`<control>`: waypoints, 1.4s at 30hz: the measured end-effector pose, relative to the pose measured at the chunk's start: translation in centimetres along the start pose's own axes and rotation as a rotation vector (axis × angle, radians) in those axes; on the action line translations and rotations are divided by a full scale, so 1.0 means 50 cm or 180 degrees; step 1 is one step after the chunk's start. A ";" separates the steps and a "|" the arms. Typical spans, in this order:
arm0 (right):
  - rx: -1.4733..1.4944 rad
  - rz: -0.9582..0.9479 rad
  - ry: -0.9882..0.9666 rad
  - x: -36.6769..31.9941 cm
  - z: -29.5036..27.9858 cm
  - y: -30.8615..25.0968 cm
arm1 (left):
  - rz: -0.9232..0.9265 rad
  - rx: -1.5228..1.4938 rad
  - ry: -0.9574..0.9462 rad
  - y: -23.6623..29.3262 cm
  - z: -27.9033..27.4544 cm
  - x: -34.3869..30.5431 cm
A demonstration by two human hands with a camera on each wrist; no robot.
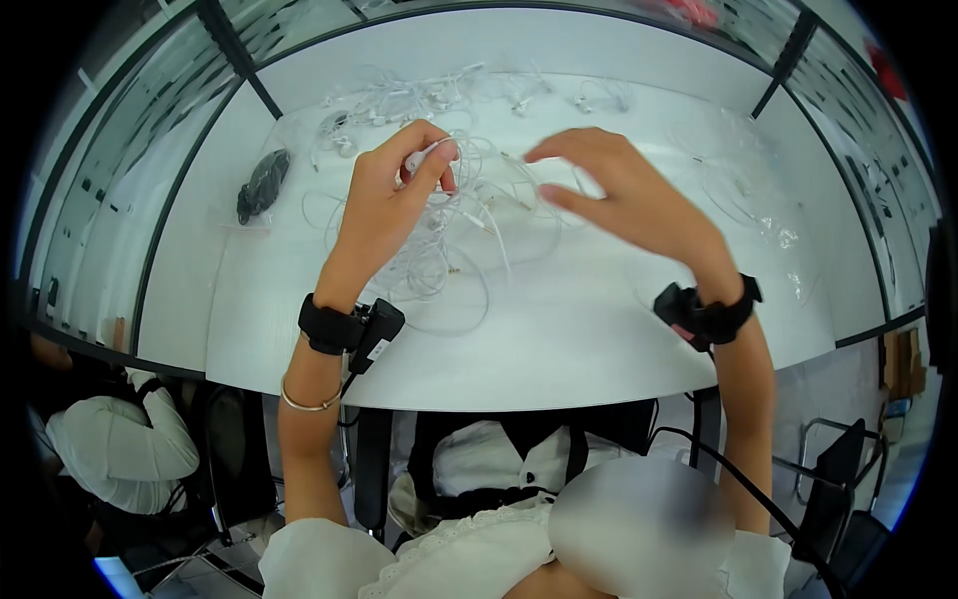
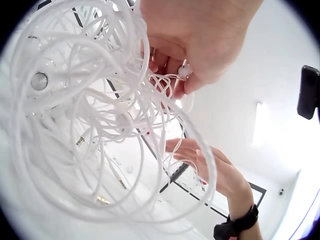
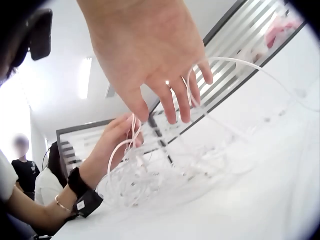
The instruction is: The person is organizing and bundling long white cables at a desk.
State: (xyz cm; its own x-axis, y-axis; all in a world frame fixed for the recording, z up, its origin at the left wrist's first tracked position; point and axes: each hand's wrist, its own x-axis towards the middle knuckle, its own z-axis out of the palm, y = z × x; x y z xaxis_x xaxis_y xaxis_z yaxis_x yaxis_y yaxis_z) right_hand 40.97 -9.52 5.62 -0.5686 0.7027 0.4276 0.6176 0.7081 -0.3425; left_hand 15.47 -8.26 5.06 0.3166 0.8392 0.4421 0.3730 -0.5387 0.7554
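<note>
My left hand grips white earphone cables, and a white earbud shows at its fingertips in the left wrist view. From this hand a tangle of white cables hangs down, with several metal plugs among the loops. My right hand is held to the right of the tangle, its fingers spread and loosely bent. A single cable loop passes by its fingers in the right wrist view; whether it touches them I cannot tell.
A black bundle in a clear bag lies at the table's left. More bagged white earphones lie along the back, and clear plastic bags on the right. Low partitions enclose the white table. A person sits at the lower left.
</note>
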 end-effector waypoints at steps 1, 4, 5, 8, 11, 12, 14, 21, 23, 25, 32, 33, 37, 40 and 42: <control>-0.0290 -0.0360 0.0333 0.015 0.024 -0.013 | 0.0012 -0.0016 0.0001 0.001 0.001 -0.001; 0.0543 0.0092 -0.0194 0.043 0.032 -0.046 | 0.0069 -0.0361 0.0178 0.002 0.009 -0.003; 0.1103 0.0495 -0.0631 0.048 0.028 -0.052 | 0.0146 -0.0376 0.0085 -0.003 0.005 -0.003; 0.2447 0.0899 -0.0617 0.048 0.025 -0.033 | 0.0368 -0.0242 -0.0008 -0.012 -0.003 -0.004; 0.2217 0.0731 -0.0035 0.054 0.017 -0.042 | 0.0537 0.0178 0.0239 0.000 0.013 -0.009; 0.2035 0.0643 0.0052 0.054 0.012 -0.039 | 0.0546 0.0275 0.0347 -0.004 0.022 -0.012; 0.1985 0.0587 0.0244 0.054 -0.009 -0.047 | 0.0594 0.0491 0.0375 -0.009 0.025 -0.011; 0.2035 0.0655 0.1062 0.042 -0.043 -0.033 | 0.0692 0.0877 0.0205 -0.001 -0.005 -0.008; 0.1954 0.0718 0.1151 0.037 -0.045 -0.025 | 0.0899 0.1084 0.0618 0.001 -0.015 -0.006; 0.1775 0.0767 0.0995 0.032 -0.038 -0.014 | 0.0965 0.1218 0.0961 0.004 -0.030 -0.005; 0.0662 0.0876 -0.0344 0.023 -0.008 -0.022 | 0.0279 0.0501 -0.0003 0.007 -0.010 -0.015; 0.0524 0.0818 -0.0414 0.017 0.000 -0.016 | 0.0198 0.0459 -0.0268 0.007 -0.004 -0.019; 0.0112 0.0913 -0.0643 0.007 0.005 -0.008 | 0.0258 0.0359 -0.0637 0.004 0.009 -0.023; -0.0023 0.0857 -0.0507 0.003 0.009 0.003 | 0.0478 0.0429 -0.0551 -0.012 0.015 -0.029; -0.0022 0.0912 -0.0371 0.003 0.009 0.002 | 0.0376 0.0406 -0.0374 -0.014 0.017 -0.030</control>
State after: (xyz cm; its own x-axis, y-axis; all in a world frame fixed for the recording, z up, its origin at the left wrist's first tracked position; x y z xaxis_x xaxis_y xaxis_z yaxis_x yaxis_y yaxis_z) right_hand 40.71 -9.33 5.28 -0.4290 0.8772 0.2155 0.7652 0.4797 -0.4295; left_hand 15.47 -9.23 3.47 0.4614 0.7593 0.4589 0.4323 -0.6441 0.6310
